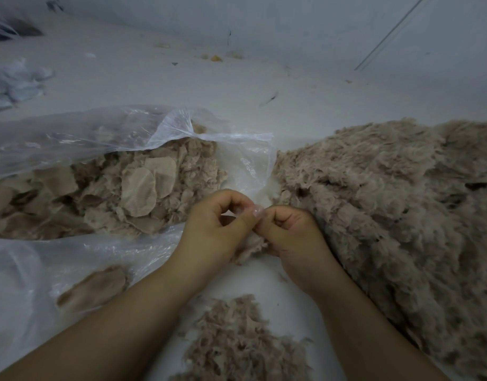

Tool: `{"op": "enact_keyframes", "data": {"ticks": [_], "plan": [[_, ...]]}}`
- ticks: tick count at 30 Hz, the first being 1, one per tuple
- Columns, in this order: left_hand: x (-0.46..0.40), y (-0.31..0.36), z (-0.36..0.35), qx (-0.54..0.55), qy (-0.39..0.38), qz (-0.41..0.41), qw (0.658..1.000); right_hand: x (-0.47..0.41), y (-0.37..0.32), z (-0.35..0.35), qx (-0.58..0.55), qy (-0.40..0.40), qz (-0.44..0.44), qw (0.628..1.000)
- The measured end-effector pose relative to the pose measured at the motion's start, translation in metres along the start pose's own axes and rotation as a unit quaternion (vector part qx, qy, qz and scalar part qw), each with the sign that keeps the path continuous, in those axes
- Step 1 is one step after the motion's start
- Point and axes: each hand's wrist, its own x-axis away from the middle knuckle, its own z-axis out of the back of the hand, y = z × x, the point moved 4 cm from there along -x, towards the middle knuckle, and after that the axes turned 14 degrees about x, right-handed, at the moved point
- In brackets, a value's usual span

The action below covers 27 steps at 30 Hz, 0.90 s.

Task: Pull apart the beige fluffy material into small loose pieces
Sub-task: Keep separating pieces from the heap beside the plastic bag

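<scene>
Clearly the tuft point(250, 247) is light, soft and loosely matted, so it should tear with little force. Both hands meet at centre over the pale surface point(237, 86): the left hand point(217, 229) and the right hand point(294, 237) each pinch it, thumbs touching, though the grip points are partly hidden. Best held close together at an edge. Untorn beige material point(402, 202) lies right; loose pieces point(245, 345) lie below.

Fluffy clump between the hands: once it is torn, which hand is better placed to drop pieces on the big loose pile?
Right, probably. The right hand lies beside the big loose pile; the left hand sits nearer the plastic bag. Both pinch the clump.
</scene>
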Motion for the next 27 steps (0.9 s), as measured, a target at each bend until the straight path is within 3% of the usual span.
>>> {"op": "enact_keyframes", "data": {"ticks": [7,13,22,27], "plan": [[-0.007,-0.001,0.009,0.033,0.074,0.019,0.997,0.000,-0.002,-0.002,0.014,-0.005,0.010,1.000],[-0.007,-0.003,0.004,0.025,0.000,0.038,0.999,0.003,-0.003,-0.002,0.017,0.003,0.025,1.000],[-0.002,-0.007,0.010,0.077,0.094,0.026,0.992,-0.001,0.000,0.002,0.011,0.006,0.030,0.999],[0.002,-0.009,0.003,0.029,0.011,0.071,0.997,-0.003,0.000,0.004,-0.097,-0.010,0.027,0.995]]}}
